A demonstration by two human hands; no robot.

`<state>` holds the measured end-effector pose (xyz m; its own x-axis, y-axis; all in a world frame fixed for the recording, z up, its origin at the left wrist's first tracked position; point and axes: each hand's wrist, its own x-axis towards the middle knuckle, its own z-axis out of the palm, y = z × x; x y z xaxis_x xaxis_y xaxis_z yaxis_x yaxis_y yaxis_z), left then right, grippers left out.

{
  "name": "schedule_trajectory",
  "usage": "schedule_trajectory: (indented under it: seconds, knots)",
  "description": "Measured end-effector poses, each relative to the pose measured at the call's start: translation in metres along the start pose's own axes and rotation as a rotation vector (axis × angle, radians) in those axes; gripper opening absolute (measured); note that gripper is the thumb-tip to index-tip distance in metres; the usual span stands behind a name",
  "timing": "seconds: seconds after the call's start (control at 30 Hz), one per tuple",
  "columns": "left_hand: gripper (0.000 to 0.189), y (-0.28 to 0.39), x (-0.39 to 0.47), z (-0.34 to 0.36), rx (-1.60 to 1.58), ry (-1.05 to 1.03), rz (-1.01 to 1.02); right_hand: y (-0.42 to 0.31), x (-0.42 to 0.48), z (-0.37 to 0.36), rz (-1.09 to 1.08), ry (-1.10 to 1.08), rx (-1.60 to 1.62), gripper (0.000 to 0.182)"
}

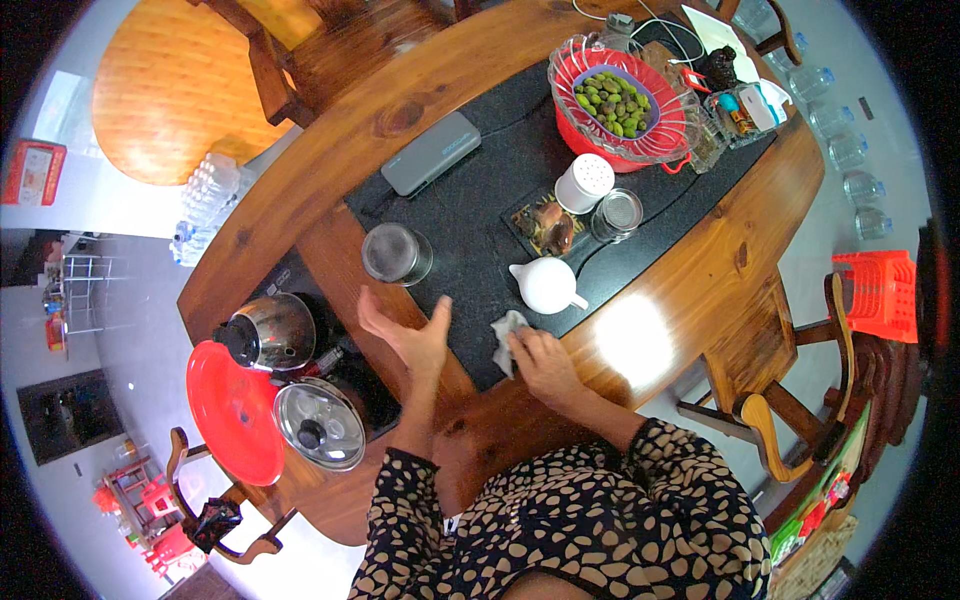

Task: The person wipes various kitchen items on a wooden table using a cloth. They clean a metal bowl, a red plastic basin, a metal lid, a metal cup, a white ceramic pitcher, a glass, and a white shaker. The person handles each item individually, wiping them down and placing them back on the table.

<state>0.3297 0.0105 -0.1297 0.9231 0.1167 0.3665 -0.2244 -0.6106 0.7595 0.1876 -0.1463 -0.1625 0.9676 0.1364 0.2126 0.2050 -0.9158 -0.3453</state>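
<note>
My left hand (409, 330) hangs with thumb and fingers spread just below a lidded glass jar (397, 254), not touching it as far as I can tell. Under my right hand (546, 365) is a crumpled white tissue or cloth (507, 341), pinched against the edge of the black stone tray (465, 300). A white teapot or pitcher (547, 285) stands just beyond that hand. Behind it are a white shaker with a holed top (585, 184), a glass jar with a metal lid (617, 215) and a small dark tray holding a brown figurine (553, 227).
A steel kettle (281, 332), a glass-lidded pot (320, 424) and a red plastic basin (232, 412) crowd the left. A grey box-shaped device (431, 154) lies at the back. Green fruit (615, 103) fills a bowl in a red basket at back right, near cables.
</note>
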Motion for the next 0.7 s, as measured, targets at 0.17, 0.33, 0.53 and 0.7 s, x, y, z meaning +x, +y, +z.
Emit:
schedule_trajectory:
  seconds: [0.17,0.33,0.53,0.7]
  knots:
    - [0.095,0.059,-0.048,0.022,-0.119,-0.390,0.154,0.036,-0.048,-0.038,0.053,-0.092,-0.076,0.047]
    - [0.104,0.093,-0.057,0.066,-0.016,-0.597,0.002,0.072,-0.069,-0.061,0.217,0.030,-0.017,0.052]
    - [0.090,0.087,-0.056,0.091,0.111,-0.683,0.129,0.103,-0.067,-0.060,0.255,0.171,0.036,0.041]
    - [0.085,0.087,-0.057,0.077,-0.104,-0.578,0.116,0.113,-0.061,-0.062,0.299,0.227,0.184,0.032]
